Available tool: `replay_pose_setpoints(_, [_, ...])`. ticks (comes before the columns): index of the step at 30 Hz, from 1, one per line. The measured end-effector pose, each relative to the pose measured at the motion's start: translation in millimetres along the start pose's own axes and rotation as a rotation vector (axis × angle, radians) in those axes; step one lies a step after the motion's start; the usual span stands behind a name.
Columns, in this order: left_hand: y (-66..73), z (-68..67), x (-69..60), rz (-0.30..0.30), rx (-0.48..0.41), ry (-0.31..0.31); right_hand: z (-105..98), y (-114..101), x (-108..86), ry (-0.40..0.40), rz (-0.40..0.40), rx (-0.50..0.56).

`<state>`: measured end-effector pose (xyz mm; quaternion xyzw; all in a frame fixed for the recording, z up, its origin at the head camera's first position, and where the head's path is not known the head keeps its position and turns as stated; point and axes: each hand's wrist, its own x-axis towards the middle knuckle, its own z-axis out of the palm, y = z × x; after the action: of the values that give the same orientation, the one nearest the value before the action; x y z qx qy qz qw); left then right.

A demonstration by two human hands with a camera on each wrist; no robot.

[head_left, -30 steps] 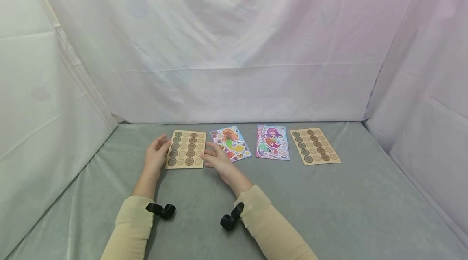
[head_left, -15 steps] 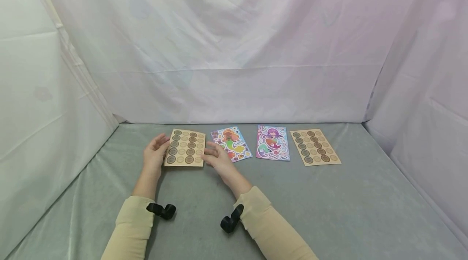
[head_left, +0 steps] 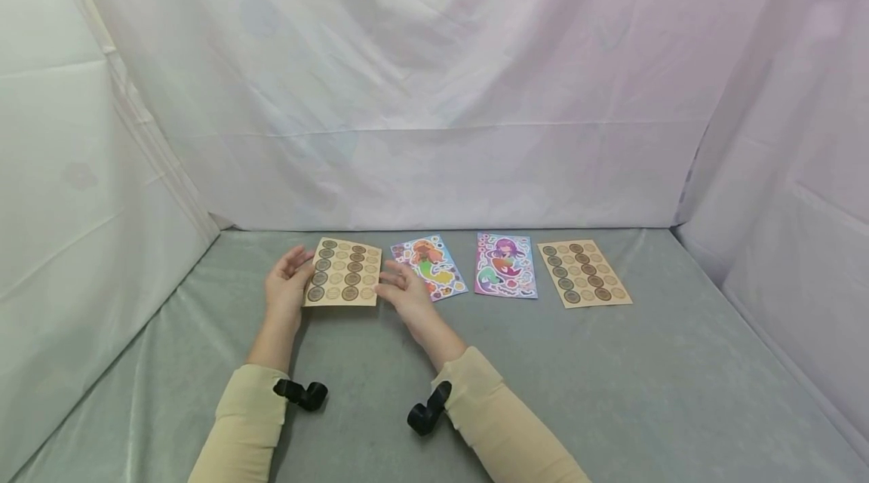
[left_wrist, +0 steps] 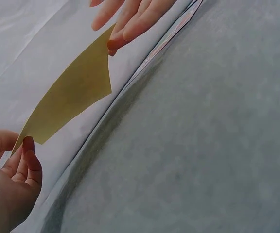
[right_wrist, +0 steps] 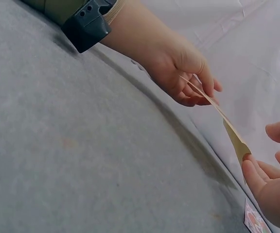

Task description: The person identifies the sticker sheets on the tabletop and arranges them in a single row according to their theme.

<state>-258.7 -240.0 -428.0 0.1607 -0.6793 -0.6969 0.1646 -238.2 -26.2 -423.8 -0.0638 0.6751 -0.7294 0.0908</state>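
A tan sticker sheet (head_left: 343, 272) printed with rows of round labels is raised off the grey cloth, its near edge up. My left hand (head_left: 285, 288) pinches its left edge; in the left wrist view, the left fingers (left_wrist: 29, 153) lie on the plain back of the sheet (left_wrist: 72, 87). My right hand (head_left: 410, 300) holds the right edge by the fingertips, its other fingers spread apart. In the right wrist view the sheet (right_wrist: 236, 141) appears almost edge-on, bent near the right fingertips. The right hand's exact grip is partly hidden.
Right of the held sheet lie a mermaid sticker sheet (head_left: 434, 272), partly behind the right hand, a purple-haired mermaid sheet (head_left: 506, 266) and another tan label sheet (head_left: 585, 273). A pale curtain (head_left: 434, 166) borders the back of the table (head_left: 543, 392). Each wrist wears a black camera.
The tan sheet's near edge has risen a little from the cloth as both hands lift it, shifting slightly left and away. The other sheets have stayed put.
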Motion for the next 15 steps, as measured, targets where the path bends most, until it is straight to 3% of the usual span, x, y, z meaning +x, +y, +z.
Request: replay_pose_setpoints(15, [10.3, 7.9, -5.3, -0.009, -0.071, -0.023, -0.7, -4.0, 3.7, 0.163, -0.02, 0.099])
